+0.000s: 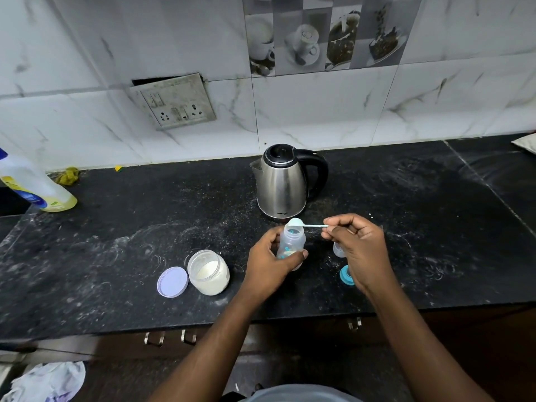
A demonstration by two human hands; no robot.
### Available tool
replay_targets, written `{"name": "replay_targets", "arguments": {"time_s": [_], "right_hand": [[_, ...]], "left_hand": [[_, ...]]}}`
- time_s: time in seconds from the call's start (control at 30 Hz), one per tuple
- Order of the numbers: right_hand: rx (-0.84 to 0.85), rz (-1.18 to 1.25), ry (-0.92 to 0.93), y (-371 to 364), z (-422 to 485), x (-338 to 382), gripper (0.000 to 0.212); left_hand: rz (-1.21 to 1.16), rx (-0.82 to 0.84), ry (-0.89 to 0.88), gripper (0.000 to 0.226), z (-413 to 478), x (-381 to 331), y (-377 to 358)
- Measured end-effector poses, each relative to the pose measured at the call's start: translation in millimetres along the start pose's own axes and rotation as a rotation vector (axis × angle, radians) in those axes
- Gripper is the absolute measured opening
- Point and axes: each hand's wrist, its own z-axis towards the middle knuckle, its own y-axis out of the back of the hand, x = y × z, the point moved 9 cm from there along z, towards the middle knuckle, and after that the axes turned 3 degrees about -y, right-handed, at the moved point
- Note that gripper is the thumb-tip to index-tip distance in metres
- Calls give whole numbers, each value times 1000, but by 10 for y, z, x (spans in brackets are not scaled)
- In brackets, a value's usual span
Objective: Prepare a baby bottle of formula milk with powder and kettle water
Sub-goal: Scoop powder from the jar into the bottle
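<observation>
Black stone counter (116, 242) w/ white powder smears; steel kettle (282, 184) upright at back-centre, lid shut, handle to the right. Dish-soap bottle (29, 184) far left edge. Open powder jar (209, 272) front-left of centre, approx half full, purple lid (172, 282) flat on counter touching its left side. Left hand (271, 264) wrapped round clear baby bottle (291, 242), bottle upright, uncapped, in front of kettle. Right hand (359, 248) pinches scoop (304, 224) handle btwn thumb + fingertips, bowl over bottle mouth. Teal ring (346, 275) + clear cap (338, 250) on counter, partly hidden by right hand.
</observation>
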Motion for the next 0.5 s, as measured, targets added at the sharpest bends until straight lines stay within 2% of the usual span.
{"name": "replay_targets", "arguments": {"time_s": [0.5], "right_hand": [[-23, -47, 0, 84, -65, -3, 13]], "left_hand": [[-2, 19, -18, 48, -55, 36, -39]]}}
